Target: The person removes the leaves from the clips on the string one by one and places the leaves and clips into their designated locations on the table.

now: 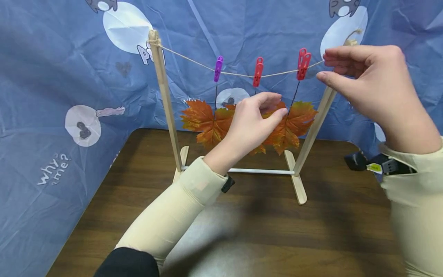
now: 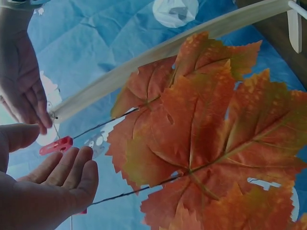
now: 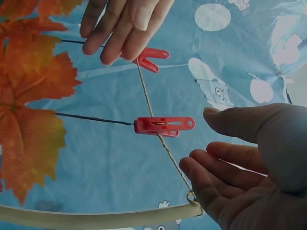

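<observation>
Three clothespins sit on a string (image 1: pixel 188 59): a purple clothespin (image 1: pixel 218 69) at left, a red clothespin (image 1: pixel 258 72) in the middle and another red clothespin (image 3: pixel 163 124) at right. From them artificial maple leaves (image 1: pixel 207 121), orange with green tinges, hang by dark stems. My left hand (image 1: pixel 254 117) hovers before the middle leaf, partly hiding it, fingers loosely bent with nothing between them. To the right of the right clothespin, my right hand (image 1: pixel 367 75) is raised near the string's end. A gap shows between its thumb and fingers, apart from the clothespin.
A wooden post (image 1: pixel 162 96) stands at left and a second post (image 1: pixel 316 127) at right, both on flat feet joined by a white rod (image 1: pixel 261 171). The frame stands on a brown table (image 1: pixel 277 223). A blue patterned cloth (image 1: pixel 86 57) hangs behind.
</observation>
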Motion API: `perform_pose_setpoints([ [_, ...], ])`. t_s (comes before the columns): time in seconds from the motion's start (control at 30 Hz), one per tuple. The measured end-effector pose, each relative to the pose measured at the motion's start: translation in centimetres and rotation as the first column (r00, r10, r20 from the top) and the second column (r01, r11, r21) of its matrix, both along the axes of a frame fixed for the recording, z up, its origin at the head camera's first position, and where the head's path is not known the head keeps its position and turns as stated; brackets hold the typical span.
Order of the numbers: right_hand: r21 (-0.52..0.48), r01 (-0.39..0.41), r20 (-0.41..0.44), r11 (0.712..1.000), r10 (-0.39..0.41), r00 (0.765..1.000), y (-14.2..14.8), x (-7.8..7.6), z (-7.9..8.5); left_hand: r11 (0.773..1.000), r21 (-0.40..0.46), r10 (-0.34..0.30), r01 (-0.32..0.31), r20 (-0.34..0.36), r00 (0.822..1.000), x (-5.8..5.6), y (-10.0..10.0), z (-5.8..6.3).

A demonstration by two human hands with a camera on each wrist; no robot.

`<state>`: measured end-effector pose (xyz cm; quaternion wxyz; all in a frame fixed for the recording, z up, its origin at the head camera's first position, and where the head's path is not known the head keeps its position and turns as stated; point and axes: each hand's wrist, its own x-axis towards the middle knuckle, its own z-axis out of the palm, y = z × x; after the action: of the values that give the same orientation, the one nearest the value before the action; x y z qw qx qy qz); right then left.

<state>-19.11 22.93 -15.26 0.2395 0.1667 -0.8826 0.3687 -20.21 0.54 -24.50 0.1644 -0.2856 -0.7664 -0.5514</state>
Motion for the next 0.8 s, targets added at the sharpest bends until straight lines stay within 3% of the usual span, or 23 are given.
perform_pose_setpoints([
  [0.2,0.06,-0.013,0.017,0.998,0.012,1.0,-0.3,-0.7,1.2,0.998,-0.063,0.027,-0.024,0.048,0.998,-1.2,1.0,0.8],
  [0.4,0.185,-0.02,0.036,0.982,0.014,0.999,-0.9,-1.4,2.1,0.994,-0.104,0.051,-0.043,0.077,0.996,-2.2,2.0,1.0],
  [0.8,0.432,-0.006,0.057,0.902,-0.021,0.998,-1.7,-2.8,4.1,0.966,-0.237,0.107,-0.1,0.016,0.994,-3.7,3.3,1.9],
])
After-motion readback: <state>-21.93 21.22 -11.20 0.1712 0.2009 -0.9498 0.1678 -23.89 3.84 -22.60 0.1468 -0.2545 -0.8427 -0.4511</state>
